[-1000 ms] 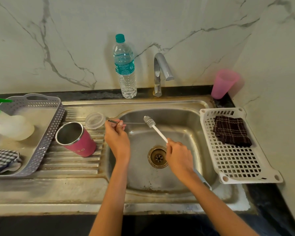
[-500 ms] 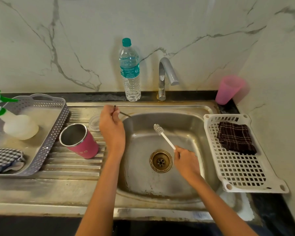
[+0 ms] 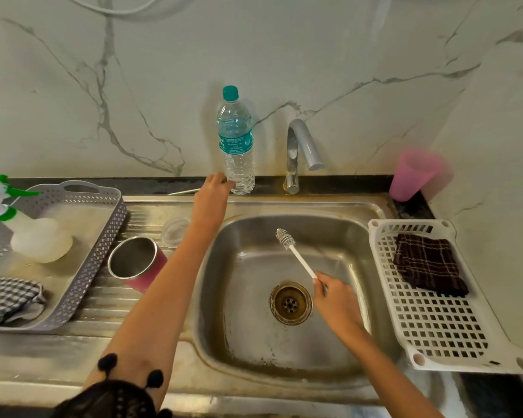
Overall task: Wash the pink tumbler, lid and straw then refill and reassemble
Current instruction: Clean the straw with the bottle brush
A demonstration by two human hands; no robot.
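Note:
The pink steel tumbler (image 3: pixel 147 282) lies tilted on the draining board, its open mouth facing me. Its clear lid (image 3: pixel 175 230) rests just behind it. The thin straw (image 3: pixel 183 192) lies along the black back ledge. My left hand (image 3: pixel 212 196) reaches over its right end with fingers curled down, fingertips against the base of the water bottle (image 3: pixel 236 143). Over the sink basin (image 3: pixel 248 327), my right hand (image 3: pixel 335 300) grips the white handle of a small bristle brush (image 3: pixel 284 238), head pointing up and away.
A tap (image 3: pixel 299 149) stands behind the basin. A pink plastic cup (image 3: pixel 412 175) sits in the back right corner. The white basket (image 3: pixel 375 227) on the right holds a dark cloth (image 3: pixel 429 267). The grey tray (image 3: pixel 97 260) on the left holds a spray bottle (image 3: pixel 40 239) and a checked cloth (image 3: pixel 6 297).
My left hand carried the straw from over the basin back to the ledge beside the water bottle. My right hand drew the brush slightly right and lower, away from the straw.

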